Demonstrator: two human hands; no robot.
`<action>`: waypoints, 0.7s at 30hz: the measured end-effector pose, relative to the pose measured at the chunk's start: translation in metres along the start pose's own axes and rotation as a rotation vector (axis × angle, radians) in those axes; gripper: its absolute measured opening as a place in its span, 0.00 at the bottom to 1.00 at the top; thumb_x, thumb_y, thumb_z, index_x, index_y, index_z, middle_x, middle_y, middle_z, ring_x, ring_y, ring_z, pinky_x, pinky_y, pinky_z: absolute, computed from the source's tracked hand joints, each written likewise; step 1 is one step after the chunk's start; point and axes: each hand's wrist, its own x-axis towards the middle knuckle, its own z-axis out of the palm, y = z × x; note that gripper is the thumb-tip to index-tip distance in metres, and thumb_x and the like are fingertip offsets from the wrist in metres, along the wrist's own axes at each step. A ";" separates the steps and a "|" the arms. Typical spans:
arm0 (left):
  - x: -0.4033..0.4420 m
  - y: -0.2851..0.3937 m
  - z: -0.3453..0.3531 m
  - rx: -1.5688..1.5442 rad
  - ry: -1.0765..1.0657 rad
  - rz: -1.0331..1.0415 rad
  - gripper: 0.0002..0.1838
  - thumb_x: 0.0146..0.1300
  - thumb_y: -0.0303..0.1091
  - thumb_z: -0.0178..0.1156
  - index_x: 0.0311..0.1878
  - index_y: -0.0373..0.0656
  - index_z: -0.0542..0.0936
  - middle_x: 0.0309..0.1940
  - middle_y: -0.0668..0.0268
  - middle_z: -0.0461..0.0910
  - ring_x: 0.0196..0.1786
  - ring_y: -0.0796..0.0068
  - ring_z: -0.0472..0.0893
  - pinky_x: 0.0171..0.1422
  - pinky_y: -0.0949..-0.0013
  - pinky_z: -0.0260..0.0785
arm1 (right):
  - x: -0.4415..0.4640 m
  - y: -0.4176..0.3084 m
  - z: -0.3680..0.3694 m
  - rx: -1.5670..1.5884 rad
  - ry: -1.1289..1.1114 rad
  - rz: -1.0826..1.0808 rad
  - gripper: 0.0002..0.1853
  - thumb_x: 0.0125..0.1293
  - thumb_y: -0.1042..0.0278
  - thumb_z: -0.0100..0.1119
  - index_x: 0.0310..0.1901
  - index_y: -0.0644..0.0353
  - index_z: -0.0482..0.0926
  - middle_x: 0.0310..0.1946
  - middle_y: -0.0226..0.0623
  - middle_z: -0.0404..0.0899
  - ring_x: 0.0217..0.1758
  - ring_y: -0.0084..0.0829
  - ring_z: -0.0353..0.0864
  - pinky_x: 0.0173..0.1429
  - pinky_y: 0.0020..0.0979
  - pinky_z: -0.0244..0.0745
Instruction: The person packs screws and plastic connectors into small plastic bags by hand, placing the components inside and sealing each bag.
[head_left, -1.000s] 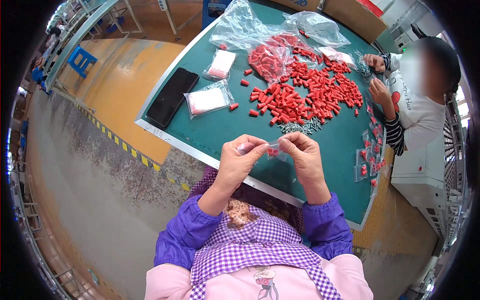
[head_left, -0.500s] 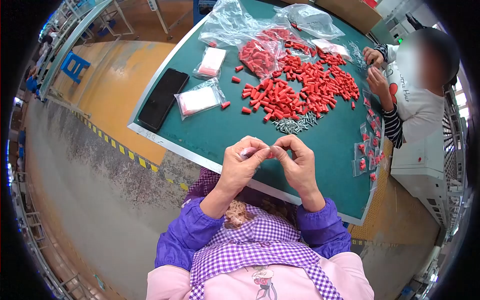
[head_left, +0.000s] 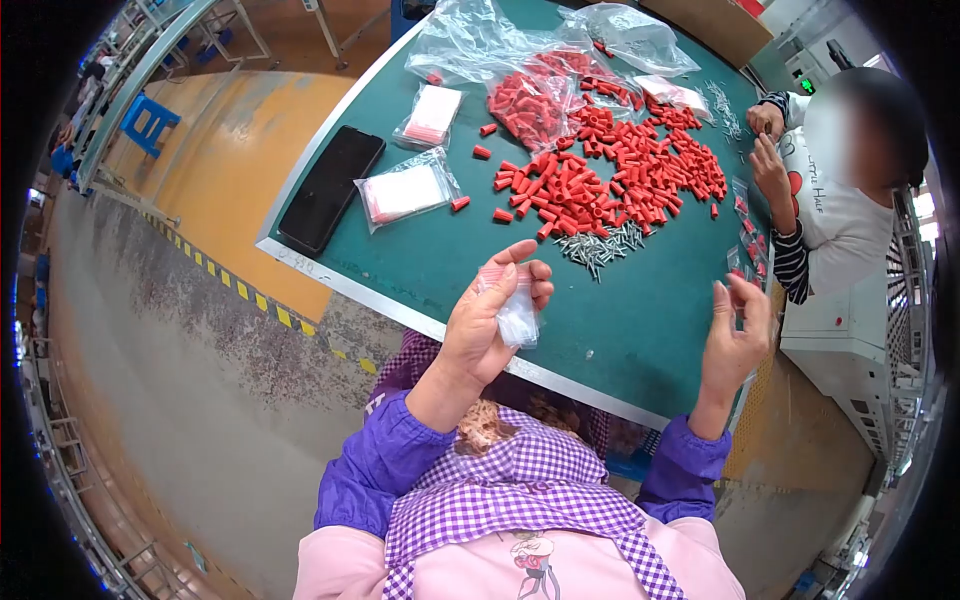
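Note:
A small stack of clear zip bags with red-striped tops (head_left: 517,312) is held in my left hand (head_left: 480,325), above the table's front edge. My right hand (head_left: 737,340) is raised over the right side of the table, fingers apart, beside the small filled bags (head_left: 752,250), some of which it hides. Beyond my hands lie a pile of metal screws (head_left: 600,248) and a large heap of red plastic caps (head_left: 610,175). Two packs of zip bags, a near one (head_left: 405,192) and a far one (head_left: 433,114), rest to the left of the heap.
A black phone (head_left: 332,188) lies at the left edge of the green table (head_left: 440,270). Large clear plastic bags (head_left: 630,38) are at the back. At the right, a co-worker (head_left: 835,200) has both hands over the table's edge, near more screws (head_left: 722,108).
My hands have separated. The right one has moved right to the filled bags and opened; the small bag with red caps no longer shows between my fingers. My left hand has turned, showing the bag stack.

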 end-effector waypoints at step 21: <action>-0.010 -0.003 0.009 0.080 0.178 0.037 0.18 0.70 0.43 0.53 0.57 0.43 0.70 0.48 0.65 0.77 0.48 0.74 0.77 0.51 0.67 0.73 | -0.041 -0.113 0.054 1.047 -0.571 0.550 0.06 0.66 0.72 0.59 0.36 0.66 0.80 0.22 0.26 0.76 0.26 0.14 0.70 0.29 0.20 0.66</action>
